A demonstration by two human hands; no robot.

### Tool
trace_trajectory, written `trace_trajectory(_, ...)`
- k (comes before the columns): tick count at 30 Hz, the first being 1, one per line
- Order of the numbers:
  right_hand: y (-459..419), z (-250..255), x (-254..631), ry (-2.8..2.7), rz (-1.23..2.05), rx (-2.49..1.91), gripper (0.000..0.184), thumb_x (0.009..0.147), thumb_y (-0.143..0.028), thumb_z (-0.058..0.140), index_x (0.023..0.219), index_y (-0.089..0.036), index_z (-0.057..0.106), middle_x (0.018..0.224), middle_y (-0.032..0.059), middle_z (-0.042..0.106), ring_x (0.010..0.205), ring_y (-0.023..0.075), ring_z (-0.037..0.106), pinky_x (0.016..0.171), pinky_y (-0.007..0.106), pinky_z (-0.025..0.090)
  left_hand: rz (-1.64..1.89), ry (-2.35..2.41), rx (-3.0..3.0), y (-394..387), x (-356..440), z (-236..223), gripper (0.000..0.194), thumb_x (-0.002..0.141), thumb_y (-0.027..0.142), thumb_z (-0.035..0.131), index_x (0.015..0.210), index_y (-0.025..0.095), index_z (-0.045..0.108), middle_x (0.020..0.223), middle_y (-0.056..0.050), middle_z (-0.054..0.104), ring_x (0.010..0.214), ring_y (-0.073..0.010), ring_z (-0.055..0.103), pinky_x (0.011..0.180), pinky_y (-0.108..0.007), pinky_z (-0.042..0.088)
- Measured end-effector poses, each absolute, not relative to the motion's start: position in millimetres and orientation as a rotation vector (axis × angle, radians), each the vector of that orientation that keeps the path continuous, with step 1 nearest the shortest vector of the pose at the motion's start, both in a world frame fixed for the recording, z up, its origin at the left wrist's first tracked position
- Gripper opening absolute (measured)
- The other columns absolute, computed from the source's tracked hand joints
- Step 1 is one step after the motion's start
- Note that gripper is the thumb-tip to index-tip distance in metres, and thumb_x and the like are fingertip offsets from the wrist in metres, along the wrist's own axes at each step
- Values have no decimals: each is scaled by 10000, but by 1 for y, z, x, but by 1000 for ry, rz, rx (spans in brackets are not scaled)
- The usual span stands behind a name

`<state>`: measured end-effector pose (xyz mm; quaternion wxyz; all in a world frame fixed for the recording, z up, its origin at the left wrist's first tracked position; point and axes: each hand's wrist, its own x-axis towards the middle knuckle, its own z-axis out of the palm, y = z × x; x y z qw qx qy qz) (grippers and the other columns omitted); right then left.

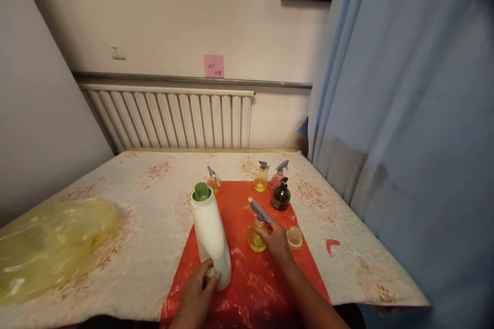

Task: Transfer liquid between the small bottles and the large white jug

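A tall white plastic jug [210,231] with a green spout in its open mouth stands on a red plastic sheet [239,193]. My left hand [196,290] is closed on the jug low down, thumb and fingers at its handle. To the right is a round spray bottle [254,240] of yellow liquid with a grey trigger head, its nozzle pointing left. My right hand [278,242] grips this bottle at its neck and upper side; some fingers are hidden behind it. Just right of that hand sits a translucent cap [295,236].
Farther back stand a yellow spray bottle [260,180], a pink one [276,180], a dark pump bottle [281,198] and an orange-yellow spray bottle [214,184]. A yellow plastic bag [57,247] lies left, a red scrap [331,247] right. A blue curtain [405,113] borders the table.
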<state>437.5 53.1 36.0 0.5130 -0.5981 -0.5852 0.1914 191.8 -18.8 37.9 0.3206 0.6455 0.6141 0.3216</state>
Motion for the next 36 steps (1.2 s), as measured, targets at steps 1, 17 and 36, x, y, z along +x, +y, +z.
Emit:
trace_trajectory(1, 53, 36, 438, -1409, 460, -1434, 356, 712, -295, 653, 1036, -160, 714, 982, 117, 753, 878, 280, 686, 812, 388, 507, 843, 1610, 1695, -19, 192, 39, 472, 788, 447, 458, 1094, 141, 644, 910, -93, 741, 770, -238, 661, 734, -326, 495)
trace_trajectory(17, 57, 33, 435, -1408, 451, -1423, 319, 735, -307, 625, 1006, -160, 710, 1003, 110, 748, 919, 265, 679, 851, 366, 494, 865, 1628, 1713, -14, 196, 41, 410, 773, 463, 480, 952, 145, 667, 717, -51, 676, 665, -219, 617, 643, -305, 460)
trace_trajectory(36, 91, 47, 446, -1354, 417, -1447, 315, 749, -373, 612, 960, -169, 728, 865, 44, 751, 783, 210, 667, 738, 284, 489, 862, 1591, 1663, -6, 204, 41, 359, 759, 453, 509, 888, 150, 650, 709, -48, 664, 681, -239, 590, 655, -330, 447)
